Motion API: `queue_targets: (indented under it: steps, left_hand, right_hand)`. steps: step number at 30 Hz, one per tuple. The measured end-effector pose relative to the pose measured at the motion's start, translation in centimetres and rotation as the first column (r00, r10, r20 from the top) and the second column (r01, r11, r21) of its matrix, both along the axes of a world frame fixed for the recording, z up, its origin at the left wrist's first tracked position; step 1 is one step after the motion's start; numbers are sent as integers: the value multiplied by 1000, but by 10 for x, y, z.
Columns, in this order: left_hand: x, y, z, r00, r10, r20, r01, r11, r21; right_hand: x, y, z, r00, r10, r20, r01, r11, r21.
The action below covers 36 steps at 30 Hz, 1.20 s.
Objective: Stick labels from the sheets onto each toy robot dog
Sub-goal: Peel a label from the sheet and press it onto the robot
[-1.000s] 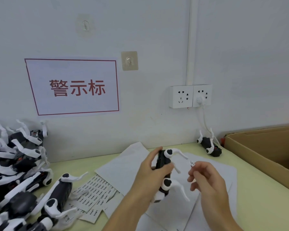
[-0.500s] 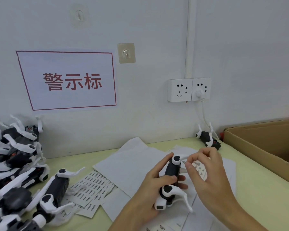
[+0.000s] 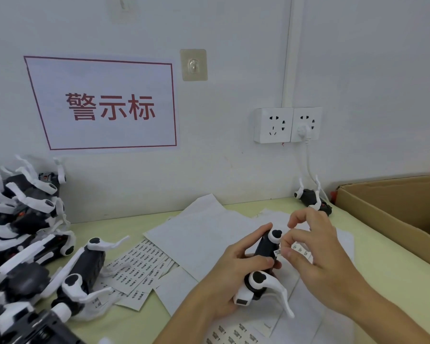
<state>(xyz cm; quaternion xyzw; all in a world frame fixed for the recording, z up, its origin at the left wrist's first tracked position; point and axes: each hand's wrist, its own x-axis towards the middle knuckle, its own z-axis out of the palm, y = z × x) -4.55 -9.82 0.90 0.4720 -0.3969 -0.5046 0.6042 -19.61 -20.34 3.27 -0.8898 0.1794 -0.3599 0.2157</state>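
"What are the hands doing?"

"The left hand [image 3: 236,271] is holding a small black toy robot dog with white plastic legs [image 3: 262,266]. Its fingers are curling round the dog's body from the left, and the thumb is lying on top. The dog is sitting just above the white paper sheets [image 3: 209,234], tilted, with one end pointing to the wall."

"And the other hand?"

"The right hand [image 3: 318,259] is coming in from the right. Its thumb and first finger are pinching a tiny white label with dark print [image 3: 277,252] and touching it to the dog's black side. The other fingers are spreading up and out."

"What is on the table?"

"The pale green table top [image 3: 372,264] is holding loose white sheets. Some label sheets with rows of small printed stickers [image 3: 139,266] are lying to the left of the hands, and more are near the bottom edge. A big heap of black and white toy robot dogs [image 3: 27,242] is piling up on the far left. One more black and white toy dog [image 3: 312,198] is lying by the wall, near the box."

"What is on the wall?"

"A white paper sign with a red border and red writing [image 3: 104,105] is hanging there. Beside it is a clear sticky hook [image 3: 193,65]. Two white wall sockets [image 3: 287,125] are further right, and a white cord is plugged into the right one."

"And the box?"

"A brown cardboard box [image 3: 392,209] is standing open on the right. I cannot tell what is inside."
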Motion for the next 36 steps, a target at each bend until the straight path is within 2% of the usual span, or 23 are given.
queue_targets:
  steps: [5,12,23,36]
  left_hand:
    - [-2,0,1,999,21,24,-21,1000,-2]
    - [-4,0,0,998,35,55,-34,999,-24]
    - [-5,-1,0,994,49,99,-45,998,-44]
    - [-4,-2,-1,996,58,72,-55,997,-45]
  right_hand:
    - [-1,2,2,995,-56,-81,32,961,-274]
    - [3,10,7,983,-184,-6,152,827,-541]
    - [8,12,7,967,-235,97,241,725,-645]
    - [8,9,4,971,-225,76,217,709,-671]
